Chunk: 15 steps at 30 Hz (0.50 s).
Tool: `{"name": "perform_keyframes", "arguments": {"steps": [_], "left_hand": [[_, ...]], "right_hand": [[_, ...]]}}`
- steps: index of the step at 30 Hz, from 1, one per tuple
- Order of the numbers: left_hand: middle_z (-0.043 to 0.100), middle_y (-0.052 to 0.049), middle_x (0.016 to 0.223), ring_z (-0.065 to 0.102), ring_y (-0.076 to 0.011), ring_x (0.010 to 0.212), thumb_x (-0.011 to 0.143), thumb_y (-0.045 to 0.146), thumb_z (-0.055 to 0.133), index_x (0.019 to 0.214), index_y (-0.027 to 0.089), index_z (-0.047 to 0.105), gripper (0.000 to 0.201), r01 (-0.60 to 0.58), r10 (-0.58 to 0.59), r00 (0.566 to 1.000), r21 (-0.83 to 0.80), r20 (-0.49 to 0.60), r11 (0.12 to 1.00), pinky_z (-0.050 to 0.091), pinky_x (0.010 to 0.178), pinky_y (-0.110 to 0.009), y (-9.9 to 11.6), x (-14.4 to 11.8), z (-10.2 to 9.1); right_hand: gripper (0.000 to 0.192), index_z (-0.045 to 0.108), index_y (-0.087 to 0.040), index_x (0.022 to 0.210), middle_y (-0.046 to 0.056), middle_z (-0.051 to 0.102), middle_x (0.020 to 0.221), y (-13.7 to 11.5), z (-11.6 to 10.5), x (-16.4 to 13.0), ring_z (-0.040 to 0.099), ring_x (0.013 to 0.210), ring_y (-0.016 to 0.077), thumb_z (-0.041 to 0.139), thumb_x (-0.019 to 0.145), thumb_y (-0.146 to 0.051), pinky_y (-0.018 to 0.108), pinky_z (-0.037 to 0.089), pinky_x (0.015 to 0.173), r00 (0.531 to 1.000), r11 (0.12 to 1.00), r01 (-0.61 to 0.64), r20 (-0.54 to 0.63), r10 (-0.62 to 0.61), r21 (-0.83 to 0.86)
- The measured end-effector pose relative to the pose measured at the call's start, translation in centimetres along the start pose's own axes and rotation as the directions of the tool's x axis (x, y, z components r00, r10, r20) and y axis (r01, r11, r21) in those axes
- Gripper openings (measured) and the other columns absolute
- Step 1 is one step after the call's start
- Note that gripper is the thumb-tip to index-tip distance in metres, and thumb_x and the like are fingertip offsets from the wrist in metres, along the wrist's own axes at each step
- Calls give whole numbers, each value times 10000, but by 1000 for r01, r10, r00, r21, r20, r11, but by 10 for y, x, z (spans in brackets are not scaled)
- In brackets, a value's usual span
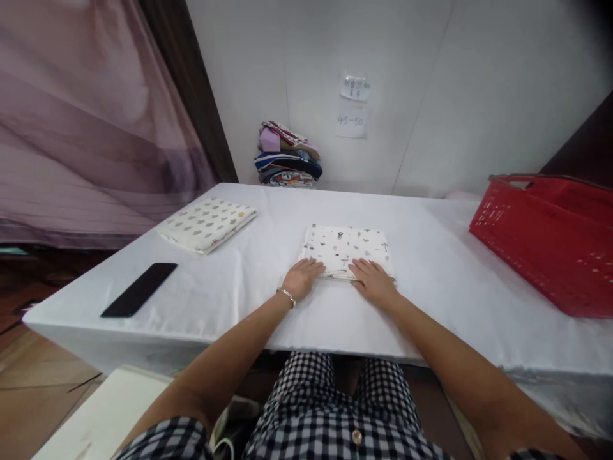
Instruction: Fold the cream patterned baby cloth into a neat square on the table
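A folded white cloth (347, 246) with small scattered prints lies flat on the white-covered table (268, 255) in front of me. My left hand (301, 278) rests on its near left corner, fingers stretched out. On the near right part of the same cloth lies my right hand (375, 281), its fingers extended too. Neither hand grips the fabric; both palms face down. Farther left sits a second folded white cloth (208, 223), printed with grey cloud-like shapes, apart from both hands.
A black flat slab (140, 289), perhaps a phone, lies at the left. The red plastic basket (546, 236) stands on the right side. Behind the table's far edge is a stack of folded fabrics (288, 160) by the wall, where paper notes (352, 120) hang. A pink curtain (96, 128) hangs left.
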<state>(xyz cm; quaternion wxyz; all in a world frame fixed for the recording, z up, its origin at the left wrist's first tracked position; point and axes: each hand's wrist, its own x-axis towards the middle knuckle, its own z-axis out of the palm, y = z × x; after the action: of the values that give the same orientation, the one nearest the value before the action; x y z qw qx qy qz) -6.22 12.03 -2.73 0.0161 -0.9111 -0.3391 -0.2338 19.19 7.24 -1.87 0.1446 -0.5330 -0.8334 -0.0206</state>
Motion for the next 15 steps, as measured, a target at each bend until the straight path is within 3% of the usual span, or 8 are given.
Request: {"name": "perform_keyframes", "arguments": {"steps": [3, 4, 6, 8, 10, 12, 15], "left_hand": [[648, -22, 1085, 555, -166, 1058, 844, 211, 451, 1026, 214, 626, 252, 125, -145, 980, -148, -136, 981, 417, 958, -356, -4, -2, -8], [662, -26, 1042, 574, -166, 1011, 845, 256, 463, 984, 210, 639, 229, 219, -257, 948, -200, -188, 955, 436, 924, -341, -7, 0, -11], [678, -27, 949, 605, -166, 885, 828, 316, 490, 890, 206, 657, 209, 439, -510, 832, -305, -218, 845, 473, 823, -315, -14, 6, -19], [681, -19, 856, 610, -160, 763, 800, 371, 517, 813, 208, 658, 216, 612, -694, 711, -385, -112, 690, 480, 711, -288, -21, 17, -25], [675, -11, 795, 602, -151, 694, 766, 446, 539, 784, 209, 646, 261, 720, -777, 628, -412, 46, 558, 458, 624, -259, -27, 29, -27], [670, -14, 805, 599, -157, 704, 722, 517, 560, 801, 210, 627, 325, 789, -806, 572, -374, 153, 488, 429, 589, -247, -30, 40, -25], [660, -26, 839, 592, -174, 744, 692, 510, 587, 800, 207, 593, 322, 848, -825, 520, -248, 220, 468, 396, 576, -246, -32, 49, -18]], "right_hand": [[441, 419, -244, 1313, 64, 392, 1380, 3, 11, -5, 320, 1276, 244, 396, 886, -352, 455, 243, 1022, 1000, 1000, -5, -16, 5, -20], [442, 416, -244, 1315, 62, 391, 1381, 3, 12, -6, 318, 1277, 242, 394, 887, -352, 453, 242, 1024, 1000, 1000, -3, -21, 3, -27], [445, 411, -240, 1319, 60, 391, 1381, 4, 12, -7, 316, 1278, 238, 390, 889, -350, 451, 241, 1026, 1000, 999, 0, -23, -1, -39], [448, 406, -232, 1322, 60, 389, 1383, 3, 10, -7, 313, 1279, 234, 386, 890, -348, 448, 240, 1028, 1000, 999, -1, -25, 0, -52], [448, 403, -225, 1324, 58, 383, 1387, 2, 10, -7, 307, 1283, 231, 373, 894, -346, 444, 237, 1031, 999, 998, -2, -32, 0, -69], [446, 401, -221, 1326, 56, 378, 1390, 1, 11, -8, 302, 1286, 226, 357, 899, -344, 438, 235, 1033, 999, 996, -1, -40, -2, -85], [449, 396, -224, 1329, 51, 378, 1391, 0, 12, -9, 303, 1287, 222, 354, 898, -344, 432, 239, 1033, 999, 995, -2, -54, -3, -98]]}}
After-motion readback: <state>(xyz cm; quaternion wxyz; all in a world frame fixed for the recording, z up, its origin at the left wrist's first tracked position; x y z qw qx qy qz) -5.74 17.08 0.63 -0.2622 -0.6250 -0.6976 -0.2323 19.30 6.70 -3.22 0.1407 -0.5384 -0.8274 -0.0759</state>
